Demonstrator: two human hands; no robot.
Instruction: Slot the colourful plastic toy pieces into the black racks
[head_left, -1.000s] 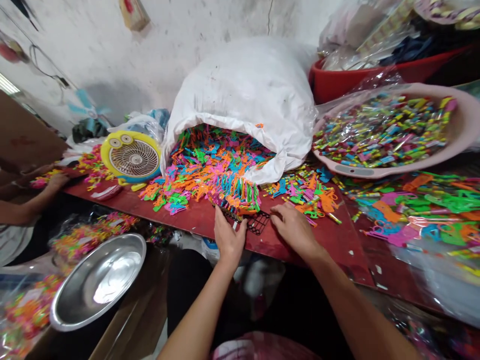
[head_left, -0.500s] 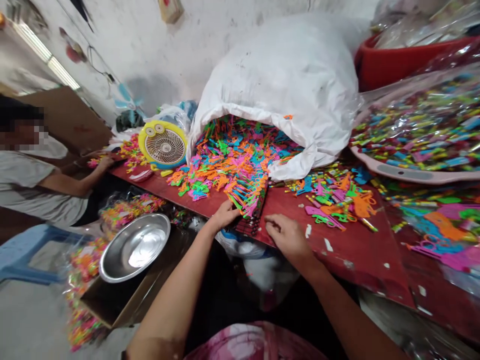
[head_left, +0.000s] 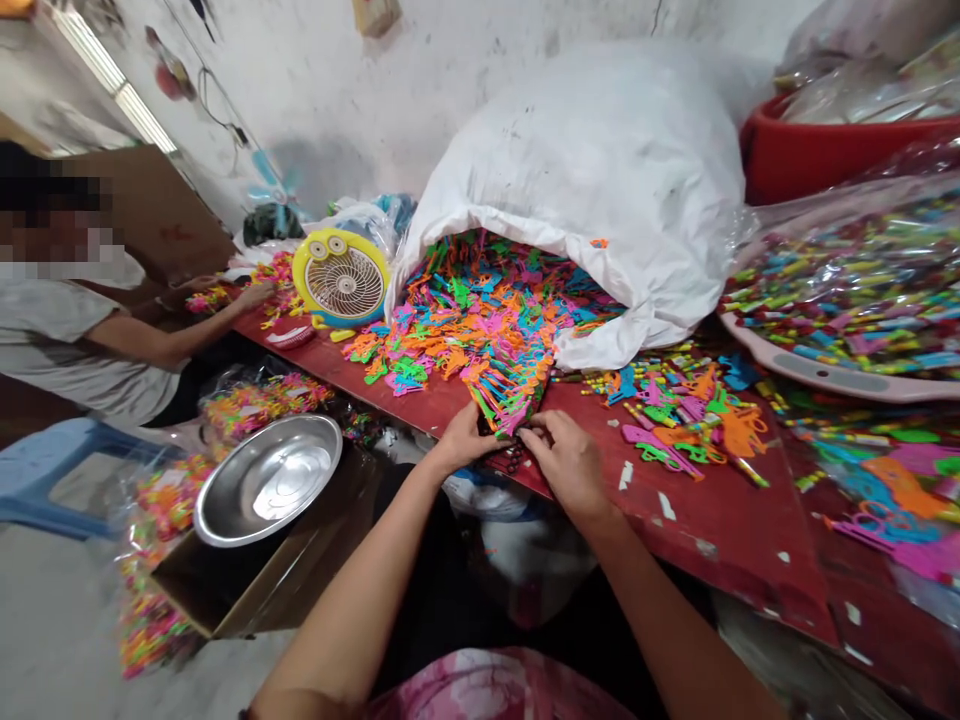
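My left hand (head_left: 459, 443) and my right hand (head_left: 564, 458) close in from either side on a black wire rack (head_left: 512, 455) at the front edge of the red table (head_left: 675, 510). A packed row of coloured plastic toy pieces (head_left: 508, 388) stands in the rack, and both hands' fingers are curled against its near end. Behind it, a big heap of the same bright pieces (head_left: 480, 310) spills from a white sack (head_left: 600, 190) lying on its side.
A yellow desk fan (head_left: 342, 279) stands left of the sack. A steel bowl (head_left: 268, 478) rests on a cardboard box below the table. A pink tub of wrapped toys (head_left: 847, 290) and loose pieces (head_left: 682, 410) lie right. Another person (head_left: 82, 320) works at far left.
The view swung left and closer. My hands, flat on the table beside the rack a second ago, have come together and gripped the near end of the loaded rack.
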